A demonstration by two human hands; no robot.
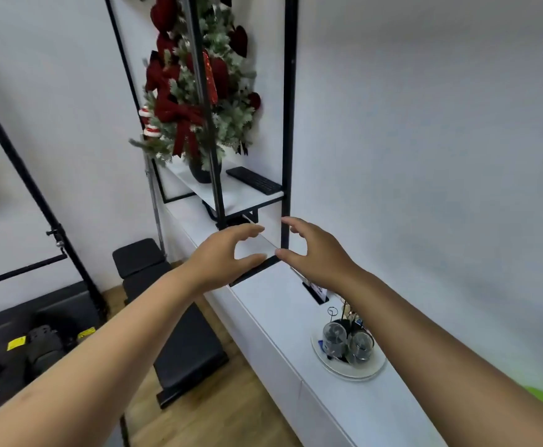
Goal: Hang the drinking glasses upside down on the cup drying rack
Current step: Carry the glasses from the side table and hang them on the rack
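rack (pixel 344 312) top behind right forearm | glasses (pixel 347 341) count unclear

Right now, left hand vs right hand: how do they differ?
The left hand is seen from its back, thumb lowest; the right hand shows its thumb side. The left hand overlaps the black base bar; the right hand crosses the black upright post. Both are open, curled, holding nothing.

No text can be read. The yellow labels (pixel 16 343) on the dark gear at eight o'clock perhaps bear print, but it is too blurred.
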